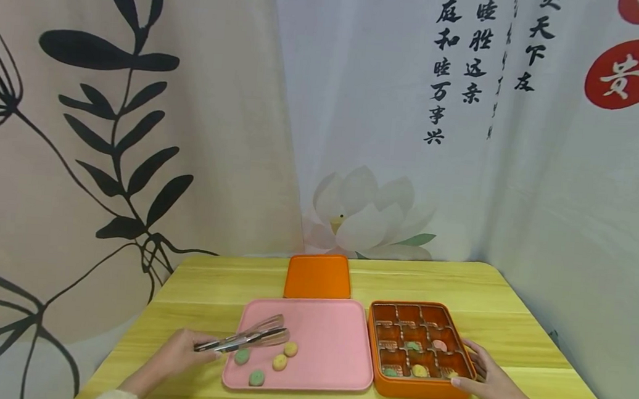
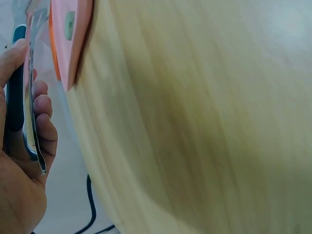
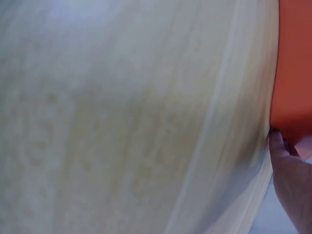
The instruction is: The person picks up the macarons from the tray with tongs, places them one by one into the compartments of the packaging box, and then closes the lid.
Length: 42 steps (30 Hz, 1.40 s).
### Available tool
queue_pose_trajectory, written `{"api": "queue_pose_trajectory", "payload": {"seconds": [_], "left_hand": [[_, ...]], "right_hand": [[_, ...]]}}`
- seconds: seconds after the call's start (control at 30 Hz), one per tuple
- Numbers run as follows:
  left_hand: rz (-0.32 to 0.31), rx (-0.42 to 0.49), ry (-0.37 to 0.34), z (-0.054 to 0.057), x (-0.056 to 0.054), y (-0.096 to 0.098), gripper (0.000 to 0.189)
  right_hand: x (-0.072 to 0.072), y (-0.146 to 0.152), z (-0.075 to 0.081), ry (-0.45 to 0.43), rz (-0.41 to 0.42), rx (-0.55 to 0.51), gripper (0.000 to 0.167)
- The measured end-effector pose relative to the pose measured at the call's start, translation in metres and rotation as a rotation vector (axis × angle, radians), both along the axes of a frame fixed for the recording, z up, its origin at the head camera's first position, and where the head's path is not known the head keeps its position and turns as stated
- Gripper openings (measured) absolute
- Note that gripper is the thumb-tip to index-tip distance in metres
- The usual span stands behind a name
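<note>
My left hand [image 1: 183, 354] grips metal tongs [image 2: 17, 83] with dark handle grips. In the head view, their tips reach over the left part of a pink tray [image 1: 331, 349], with nothing visible between them. Two green cookies [image 1: 256, 378] and two yellow cookies [image 1: 279, 362] lie on the tray's left side. To its right stands an orange box [image 1: 417, 389] with a divided insert. Some compartments hold small green, yellow and pink cookies [image 1: 440, 345]. My right hand [image 1: 487, 378] holds the box's near right corner, thumb in front and fingers along the right side.
An orange lid [image 1: 318, 277] lies behind the tray, near the back edge of the wood-grain table [image 1: 531, 356]. A printed curtain [image 1: 370, 104] hangs behind the table. Dark cables [image 2: 91, 204] show below the table edge in the left wrist view.
</note>
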<state>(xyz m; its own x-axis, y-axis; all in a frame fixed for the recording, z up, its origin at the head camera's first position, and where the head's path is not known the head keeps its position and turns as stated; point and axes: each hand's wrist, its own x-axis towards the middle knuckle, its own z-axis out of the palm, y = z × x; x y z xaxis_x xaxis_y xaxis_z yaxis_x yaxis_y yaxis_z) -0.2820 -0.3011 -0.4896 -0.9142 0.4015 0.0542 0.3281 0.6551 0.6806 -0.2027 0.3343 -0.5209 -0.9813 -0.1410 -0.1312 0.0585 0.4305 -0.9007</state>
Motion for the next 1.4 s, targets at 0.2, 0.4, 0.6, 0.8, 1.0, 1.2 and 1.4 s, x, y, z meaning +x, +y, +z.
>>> {"api": "queue_pose_trajectory", "payload": {"seconds": [0.2, 0.4, 0.6, 0.8, 1.0, 1.2, 1.4], "left_hand": [[-0.024, -0.006, 0.01, -0.002, 0.006, -0.011, 0.033], [0.017, -0.004, 0.007, -0.001, 0.016, -0.026, 0.035], [0.051, -0.022, -0.017, 0.002, 0.029, -0.051, 0.039], [0.108, -0.052, -0.072, 0.003, 0.039, -0.067, 0.043], [0.116, -0.056, -0.08, 0.002, 0.042, -0.066, 0.043], [0.094, -0.098, -0.051, 0.001, 0.041, -0.062, 0.043], [0.109, -0.06, -0.07, -0.002, 0.04, -0.059, 0.037]], "right_hand": [[0.001, 0.001, 0.002, -0.025, 0.01, -0.027, 0.086], [0.001, 0.0, 0.002, -0.004, 0.017, -0.023, 0.086], [0.0, -0.001, 0.002, -0.008, 0.016, -0.012, 0.087], [-0.001, 0.0, 0.001, -0.033, 0.017, -0.02, 0.088], [-0.001, 0.002, -0.001, -0.015, 0.022, -0.032, 0.087], [0.0, 0.001, -0.001, -0.013, 0.02, -0.042, 0.087], [0.0, 0.001, 0.0, -0.019, 0.022, -0.043, 0.087]]}}
